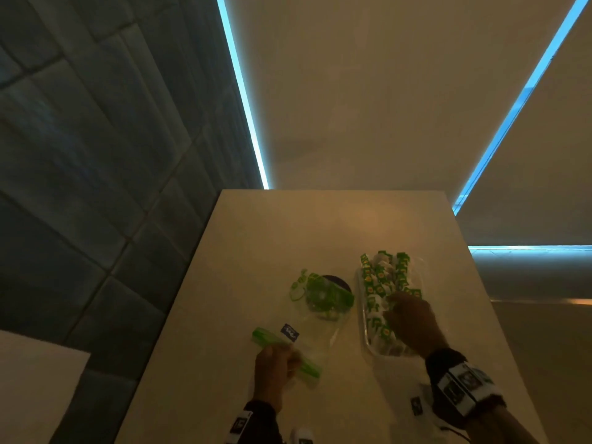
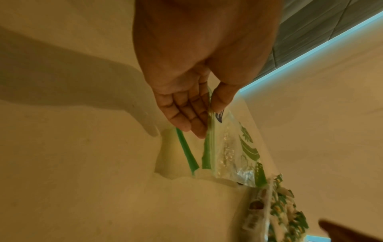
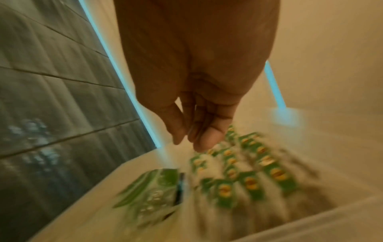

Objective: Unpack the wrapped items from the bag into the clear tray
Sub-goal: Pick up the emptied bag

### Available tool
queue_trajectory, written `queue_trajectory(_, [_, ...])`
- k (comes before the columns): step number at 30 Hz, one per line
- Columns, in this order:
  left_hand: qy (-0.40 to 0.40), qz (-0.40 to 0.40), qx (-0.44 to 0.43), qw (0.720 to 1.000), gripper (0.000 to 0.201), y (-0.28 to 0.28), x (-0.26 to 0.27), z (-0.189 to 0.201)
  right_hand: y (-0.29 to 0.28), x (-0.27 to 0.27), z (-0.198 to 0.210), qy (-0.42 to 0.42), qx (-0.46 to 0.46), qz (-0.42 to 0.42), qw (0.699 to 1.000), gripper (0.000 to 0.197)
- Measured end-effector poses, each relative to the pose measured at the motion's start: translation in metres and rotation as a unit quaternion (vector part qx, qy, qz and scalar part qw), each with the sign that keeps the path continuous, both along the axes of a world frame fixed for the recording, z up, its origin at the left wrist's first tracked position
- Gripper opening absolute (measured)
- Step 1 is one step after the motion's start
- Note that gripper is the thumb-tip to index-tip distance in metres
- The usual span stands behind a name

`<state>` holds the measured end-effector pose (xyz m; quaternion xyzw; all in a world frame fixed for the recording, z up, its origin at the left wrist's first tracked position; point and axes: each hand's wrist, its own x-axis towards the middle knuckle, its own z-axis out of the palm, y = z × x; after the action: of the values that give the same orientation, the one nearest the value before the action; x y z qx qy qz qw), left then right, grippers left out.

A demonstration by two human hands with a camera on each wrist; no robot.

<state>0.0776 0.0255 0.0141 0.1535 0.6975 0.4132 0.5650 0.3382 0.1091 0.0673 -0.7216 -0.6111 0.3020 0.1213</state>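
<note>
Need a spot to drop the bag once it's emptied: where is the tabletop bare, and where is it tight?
Bare tabletop runs along the far end, beyond the bag and clear tray, and down the left edge beside the left hand. The near strip between the two wrists also looks bare. It is tight in the narrow gap between bag and tray, and the tray is packed with wrapped items under the right hand.

a dim, styled interior, its exact use unclear: a pale stone-look counter stands against a wall of dark grey rectangular tiles laid in offset rows, while strips of cool blue light run along the seams of smooth beige panels beyond. the lighting is low and warm over the counter. nothing here marks it firmly as a kitchen, shop or lounge; the built-in glow and clean finishes suggest a modern fitted room.
</note>
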Motion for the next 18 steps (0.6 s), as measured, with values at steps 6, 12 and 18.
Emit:
queue_trajectory(6, [0.014, 0.043, -0.009, 0.999, 0.014, -0.015, -0.033, -0.006, 0.004, -0.081, -0.034, 0.084, 0.004, 0.062, 0.995, 0.036])
queue_trajectory(12, [0.027, 0.068, -0.008, 0.997, 0.021, -0.026, -0.05, -0.007, -0.001, -0.102, -0.064, 0.199, -0.156, 0.007, 0.967, 0.056])
queue_trajectory(18, [0.103, 0.024, 0.027, 0.994, 0.025, -0.027, -0.054, -0.001, -0.024, -0.093, -0.022, 0.445, -0.215, -0.035, 0.869, 0.015])
